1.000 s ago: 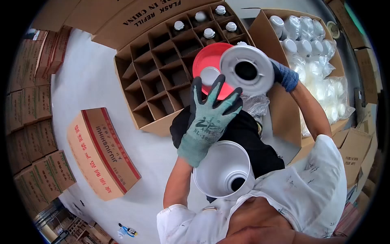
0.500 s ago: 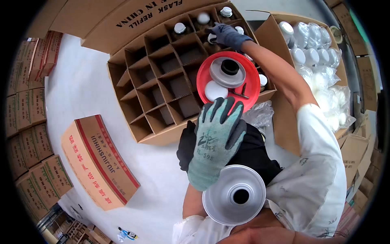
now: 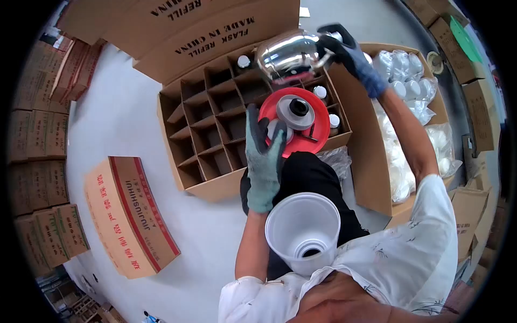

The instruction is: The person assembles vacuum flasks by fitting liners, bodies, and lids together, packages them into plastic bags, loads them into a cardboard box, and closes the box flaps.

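My right hand [image 3: 350, 54], in a dark grey glove, is closed around the neck end of a shiny silver flask refill [image 3: 291, 56]. The refill lies nearly sideways above the divided carton [image 3: 210, 185]. My left hand [image 3: 263, 161], in a green glove with dark fingers, is raised with its fingers apart and nothing held. It is nearest to the red round tray [image 3: 321, 121], partly in front of a white disc [image 3: 280, 131]. Also on the tray are a clear plastic part with a black ring [image 3: 299, 107] and a small dark tool [image 3: 308, 137]. A translucent white funnel-like container [image 3: 301, 220] rests at my lap.
Several white-capped refills, one a cap [image 3: 244, 61], stand in the carton's cells. On the right, an open carton [image 3: 371, 185] holds bagged white parts [image 3: 398, 156]. A printed box [image 3: 129, 215] lies on the floor at left, near stacked boxes [image 3: 43, 134].
My right hand has lifted a silver refill out of the carton and moved right and up. My left hand has shifted slightly left, its fingers spreading. The view has tilted and the lap container looks turned.
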